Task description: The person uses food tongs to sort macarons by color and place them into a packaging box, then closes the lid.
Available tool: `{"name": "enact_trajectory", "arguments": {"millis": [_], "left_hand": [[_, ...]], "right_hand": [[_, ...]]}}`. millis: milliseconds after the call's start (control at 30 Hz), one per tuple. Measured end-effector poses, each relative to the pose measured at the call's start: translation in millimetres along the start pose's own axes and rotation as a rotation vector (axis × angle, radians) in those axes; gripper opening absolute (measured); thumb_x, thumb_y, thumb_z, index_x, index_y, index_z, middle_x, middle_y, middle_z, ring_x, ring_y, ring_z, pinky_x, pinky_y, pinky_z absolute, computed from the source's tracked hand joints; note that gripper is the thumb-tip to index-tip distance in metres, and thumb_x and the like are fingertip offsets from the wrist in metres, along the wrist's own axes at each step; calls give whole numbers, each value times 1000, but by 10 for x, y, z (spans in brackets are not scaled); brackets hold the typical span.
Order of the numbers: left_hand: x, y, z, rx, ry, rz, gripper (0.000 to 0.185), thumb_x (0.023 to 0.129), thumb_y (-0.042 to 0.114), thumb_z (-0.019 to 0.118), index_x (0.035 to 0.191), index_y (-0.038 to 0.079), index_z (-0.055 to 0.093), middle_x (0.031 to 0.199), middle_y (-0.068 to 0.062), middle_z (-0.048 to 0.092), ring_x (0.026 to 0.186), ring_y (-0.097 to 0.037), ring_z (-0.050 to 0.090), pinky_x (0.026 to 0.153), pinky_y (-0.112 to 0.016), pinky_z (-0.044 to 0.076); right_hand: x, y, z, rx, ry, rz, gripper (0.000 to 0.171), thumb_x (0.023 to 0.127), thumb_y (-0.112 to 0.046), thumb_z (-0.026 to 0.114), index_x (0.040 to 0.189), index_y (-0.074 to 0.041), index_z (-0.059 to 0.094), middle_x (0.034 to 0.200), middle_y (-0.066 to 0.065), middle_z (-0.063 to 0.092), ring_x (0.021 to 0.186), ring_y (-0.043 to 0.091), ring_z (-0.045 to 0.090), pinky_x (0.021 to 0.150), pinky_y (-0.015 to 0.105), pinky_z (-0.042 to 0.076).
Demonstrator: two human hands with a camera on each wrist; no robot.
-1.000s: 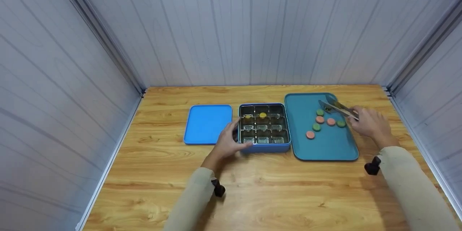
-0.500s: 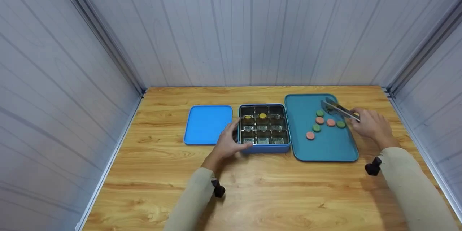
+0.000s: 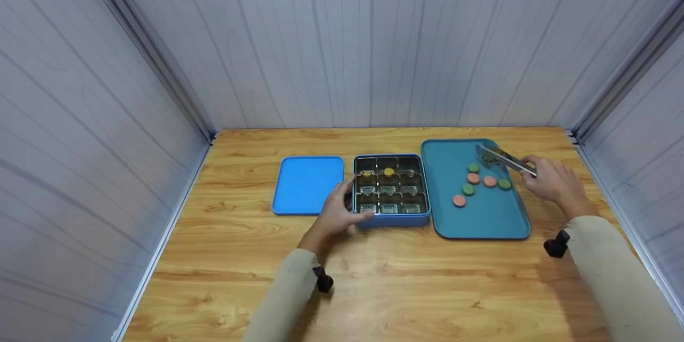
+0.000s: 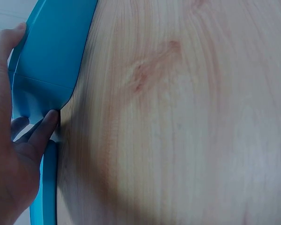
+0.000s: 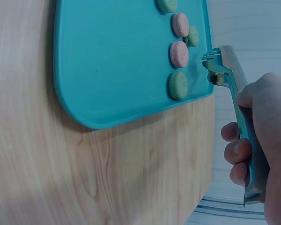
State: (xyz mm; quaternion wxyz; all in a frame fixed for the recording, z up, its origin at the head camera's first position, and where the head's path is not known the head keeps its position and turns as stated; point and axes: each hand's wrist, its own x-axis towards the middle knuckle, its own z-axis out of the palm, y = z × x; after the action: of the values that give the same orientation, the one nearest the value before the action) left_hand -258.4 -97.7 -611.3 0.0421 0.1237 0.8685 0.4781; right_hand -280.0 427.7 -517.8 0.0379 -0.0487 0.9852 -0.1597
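Note:
My left hand [image 3: 337, 212] grips the near left corner of a blue box [image 3: 398, 220], thumb on the front wall and fingers at the left side. A dark divided insert [image 3: 389, 188] fills it, with yellow macarons [image 3: 389, 171] in the back left and back middle compartments. My right hand [image 3: 553, 180] grips metal tongs [image 3: 510, 161] over the far right of the teal tray [image 3: 481, 224]. Their tips are close together, with something yellowish [image 5: 212, 73] between them in the right wrist view. Pink macarons [image 5: 179, 54] and green macarons [image 5: 178, 86] lie on the tray near the tongs.
A flat blue lid [image 3: 307, 186] lies left of the box, behind my left hand. The tray stands right against the box's right side. Pale panelled walls [image 3: 368, 43] enclose the wooden table [image 3: 417, 283] at the back and both sides.
The tongs' arms, spread at first, have come together. My right hand has shifted slightly right with them. My left hand and the box have stayed put.

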Motion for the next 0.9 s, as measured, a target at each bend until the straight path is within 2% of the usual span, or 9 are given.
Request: {"name": "enact_trajectory", "arguments": {"millis": [333, 667, 900], "left_hand": [[-14, 14, 2, 1, -16, -18, 114, 89, 40, 96, 180, 17, 31, 181, -24, 38, 166, -52, 39, 133, -75, 36], [-21, 23, -5, 10, -14, -14, 113, 89, 41, 96, 180, 18, 32, 182, -24, 36, 167, -53, 38, 134, -74, 35], [-15, 27, -15, -1, -20, -10, 113, 89, 38, 96, 179, 16, 32, 181, -24, 38, 167, -52, 38, 135, -72, 35]], "right_hand": [[-1, -58, -53, -6, 5, -18, 49, 113, -26, 57, 153, 3, 59, 73, 10, 57, 57, 21, 44, 53, 35, 35], [29, -228, -84, -34, 21, -55, 48, 113, -26, 60, 153, -1, 61, 62, 4, 51, 52, 18, 38, 50, 34, 32], [62, -335, -78, -36, 26, -65, 47, 113, -28, 60, 153, -3, 62, 62, 3, 49, 53, 18, 39, 50, 34, 32]]}}
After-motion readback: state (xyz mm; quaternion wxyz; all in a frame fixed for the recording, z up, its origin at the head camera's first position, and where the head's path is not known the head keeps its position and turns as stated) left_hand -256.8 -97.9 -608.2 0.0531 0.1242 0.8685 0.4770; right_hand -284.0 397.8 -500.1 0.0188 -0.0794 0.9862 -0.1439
